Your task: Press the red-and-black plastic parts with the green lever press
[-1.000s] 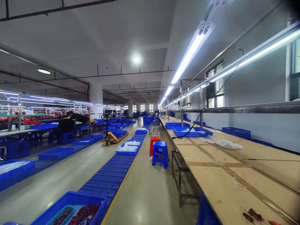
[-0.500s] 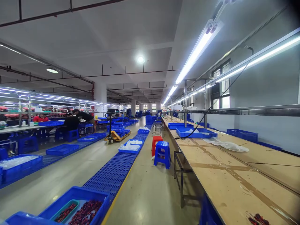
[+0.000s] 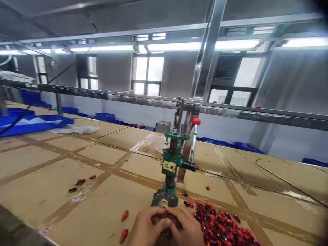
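Observation:
My left hand [image 3: 145,227] and my right hand [image 3: 188,226] meet at the bottom middle of the head view, fingers curled and thumb tips together. Between them shows a sliver of red; whatever they hold is mostly hidden and too small to make out. Just beyond my fingers stands a green hand press [image 3: 172,163], with a "2#" label, an upright spring and a lever with a red ball knob [image 3: 196,121]. A heap of small red-and-black pieces [image 3: 222,225] lies right of my right hand. Two loose red pieces [image 3: 124,215] lie left of my left hand.
Cardboard sheets with brown tape cover the table [image 3: 107,194]. A few more red pieces [image 3: 80,182] lie farther left. A blue tray [image 3: 46,123] and a plastic sheet [image 3: 74,129] are at the left. A metal post [image 3: 205,65] and rail [image 3: 123,99] stand behind the press.
My view has swung right and down from the aisle with blue trays and stools to the table. Both hands and the press have come into view.

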{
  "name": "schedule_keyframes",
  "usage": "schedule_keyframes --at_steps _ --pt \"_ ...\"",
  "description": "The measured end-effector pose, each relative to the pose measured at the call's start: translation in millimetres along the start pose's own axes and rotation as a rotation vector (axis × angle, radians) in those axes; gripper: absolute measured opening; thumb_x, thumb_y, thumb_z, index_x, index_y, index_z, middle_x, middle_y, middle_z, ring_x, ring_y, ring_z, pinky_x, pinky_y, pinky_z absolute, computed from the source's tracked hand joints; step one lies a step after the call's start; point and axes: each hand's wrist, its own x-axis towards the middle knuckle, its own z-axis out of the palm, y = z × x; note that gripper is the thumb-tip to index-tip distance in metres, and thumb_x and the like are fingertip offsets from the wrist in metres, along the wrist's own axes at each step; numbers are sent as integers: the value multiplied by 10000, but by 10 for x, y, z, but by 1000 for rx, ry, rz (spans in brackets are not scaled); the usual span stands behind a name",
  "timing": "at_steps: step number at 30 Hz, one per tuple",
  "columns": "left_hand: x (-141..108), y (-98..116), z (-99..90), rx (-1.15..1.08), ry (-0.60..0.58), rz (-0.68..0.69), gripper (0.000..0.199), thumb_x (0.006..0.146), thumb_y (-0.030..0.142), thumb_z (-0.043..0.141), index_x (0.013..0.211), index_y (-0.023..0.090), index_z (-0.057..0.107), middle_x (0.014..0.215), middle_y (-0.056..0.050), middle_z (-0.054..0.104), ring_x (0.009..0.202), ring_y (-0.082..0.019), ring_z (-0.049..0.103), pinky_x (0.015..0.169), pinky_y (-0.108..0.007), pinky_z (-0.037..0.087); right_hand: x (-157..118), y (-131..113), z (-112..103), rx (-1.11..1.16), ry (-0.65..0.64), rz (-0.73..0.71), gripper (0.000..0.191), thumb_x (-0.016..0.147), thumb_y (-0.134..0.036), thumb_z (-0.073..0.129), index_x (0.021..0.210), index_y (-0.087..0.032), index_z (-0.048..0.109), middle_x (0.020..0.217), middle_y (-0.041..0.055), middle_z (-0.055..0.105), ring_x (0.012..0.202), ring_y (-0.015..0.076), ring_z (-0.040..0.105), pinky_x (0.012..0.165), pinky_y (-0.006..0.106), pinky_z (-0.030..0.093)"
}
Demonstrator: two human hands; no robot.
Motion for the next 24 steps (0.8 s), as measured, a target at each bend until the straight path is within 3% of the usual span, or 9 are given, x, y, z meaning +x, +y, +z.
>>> schedule_keyframes --at_steps 3,6,13,20,24 --pt "303 88 -115 257 92 37 287 754 367 645 931 206 805 968 -52 783 920 -243 706 856 -318 543 285 121 135 93 -50 180 354 750 -50 582 1042 -207 708 979 55 728 882 199 706 778 298 589" --pt "396 23 -233 373 166 74 280 794 416 613 901 247 809 965 -37 779 930 -239 702 870 -315 536 430 134 351 122 -56 271 322 732 -3 558 987 -179 645 908 45 704 790 180 692 700 275 573" --pt "479 -321 -296 313 143 127 354 870 493 571 996 246 790 1044 -54 764 989 -226 697 914 -304 533 365 171 513 108 1 249 226 768 -33 574 934 -177 627 892 39 662 767 186 643 728 305 530" --pt "543 -310 -251 262 144 161 288 793 411 683 998 238 789 1013 -56 757 936 -222 691 880 -311 546 351 216 503 69 30 177 256 753 20 565 888 -183 644 890 29 653 814 178 624 753 279 488" --pt "559 -306 -237 245 159 162 241 797 372 664 938 227 794 997 -61 758 934 -225 689 892 -320 540 384 208 455 116 31 216 205 750 8 587 806 -180 646 856 29 656 800 179 616 720 256 479"
